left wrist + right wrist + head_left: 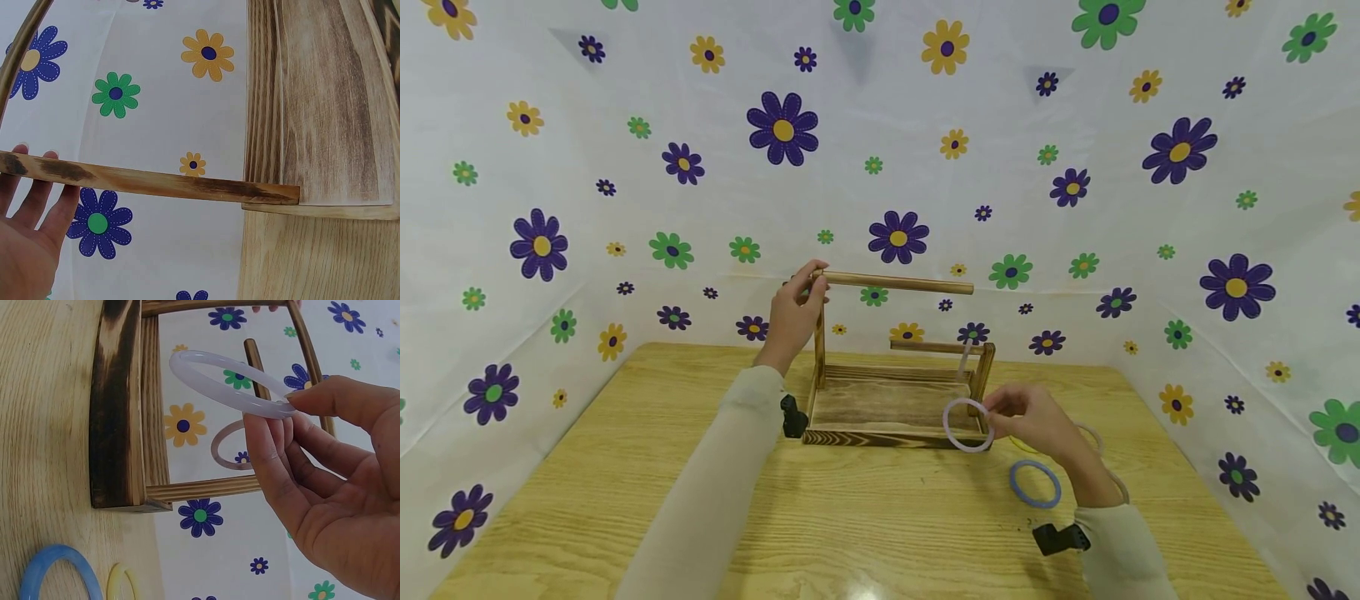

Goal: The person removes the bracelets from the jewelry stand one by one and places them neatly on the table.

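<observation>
A wooden bangle stand [880,404] has a shallow tray base, a tall post on the left and a shorter one on the right. My left hand [793,321] grips the top of the tall post [156,181], at the end of the upper rod [895,282]. Between thumb and fingers, my right hand [1033,421] pinches a pale lavender bangle [219,394] in front of the short post. Another pale bangle [962,362] hangs on the lower rod [925,346]. No bangle shows on the upper rod.
A blue bangle [1035,503] lies on the wooden table [865,517], right of the stand. Behind it is a yellow bangle [114,581], partly hidden by my right hand in the head view. Greyish bangles [1099,437] show beyond my right wrist. Flower-printed cloth surrounds the table.
</observation>
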Demonstrator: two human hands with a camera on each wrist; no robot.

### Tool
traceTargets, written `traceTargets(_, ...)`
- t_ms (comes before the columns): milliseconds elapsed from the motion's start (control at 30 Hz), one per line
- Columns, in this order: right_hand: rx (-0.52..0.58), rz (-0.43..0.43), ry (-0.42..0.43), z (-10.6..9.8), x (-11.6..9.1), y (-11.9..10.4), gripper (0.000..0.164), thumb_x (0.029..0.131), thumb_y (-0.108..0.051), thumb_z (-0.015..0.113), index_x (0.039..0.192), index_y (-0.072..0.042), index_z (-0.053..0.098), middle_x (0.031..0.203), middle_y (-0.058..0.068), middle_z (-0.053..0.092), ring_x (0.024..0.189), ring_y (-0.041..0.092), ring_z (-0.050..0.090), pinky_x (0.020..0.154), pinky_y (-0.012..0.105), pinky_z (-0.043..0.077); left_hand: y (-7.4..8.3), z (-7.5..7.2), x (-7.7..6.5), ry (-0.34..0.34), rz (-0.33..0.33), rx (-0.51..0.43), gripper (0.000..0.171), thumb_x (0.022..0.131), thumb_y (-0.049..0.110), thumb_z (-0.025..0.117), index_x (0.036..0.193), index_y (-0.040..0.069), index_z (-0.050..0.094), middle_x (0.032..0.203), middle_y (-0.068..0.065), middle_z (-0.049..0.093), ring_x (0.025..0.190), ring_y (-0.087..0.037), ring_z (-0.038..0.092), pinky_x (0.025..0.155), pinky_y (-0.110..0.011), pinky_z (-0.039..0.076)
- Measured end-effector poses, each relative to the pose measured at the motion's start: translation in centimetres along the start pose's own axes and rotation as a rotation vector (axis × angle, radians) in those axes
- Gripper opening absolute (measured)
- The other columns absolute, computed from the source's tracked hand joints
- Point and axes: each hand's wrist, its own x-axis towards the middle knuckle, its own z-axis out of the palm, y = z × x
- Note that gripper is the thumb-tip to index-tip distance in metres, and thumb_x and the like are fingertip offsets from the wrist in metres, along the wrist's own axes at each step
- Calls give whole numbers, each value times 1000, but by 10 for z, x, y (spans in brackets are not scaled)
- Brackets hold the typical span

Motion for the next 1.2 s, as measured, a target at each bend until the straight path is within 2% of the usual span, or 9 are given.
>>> traceTargets(267,7,11,-50,0,0,3,17,96,-1,65,109,10,68,95,18,71,81,13,69,71,27,62,1,0,0,-2,4,2,40,111,34,46,146,17,55,127,-23,65,107,-33,71,93,-50,58)
traceTargets(467,1,18,-82,0,0,3,20,97,-2,65,110,13,66,95,21,71,81,14,70,73,31,63,0,0,0,-1,7,8,41,111,35,46,147,16,55,127,-24,64,107,-33,71,93,-48,58)
traceTargets(667,-8,31,-106,1,-1,3,19,96,-5,66,108,10,68,99,29,69,80,15,70,72,32,64,-1,0,1,-3,4,-1,40,111,35,46,146,17,55,127,-24,64,108,-33,70,92,-49,58)
traceTargets(800,-12,39,-113,1,-1,3,18,95,-4,66,107,9,69,98,30,69,80,17,70,72,34,64,-1,0,1,0,3,0,39,111,33,47,146,17,55,127,-24,65,108,-33,71,94,-49,58)
traceTargets(1200,-17,52,-157,1,-2,4,19,97,-4,66,109,11,68,97,24,70,80,17,70,73,38,64,4,-1,-2,-6,4,-9,40,111,31,47,147,16,54,127,-24,64,107,-31,71,89,-34,58)
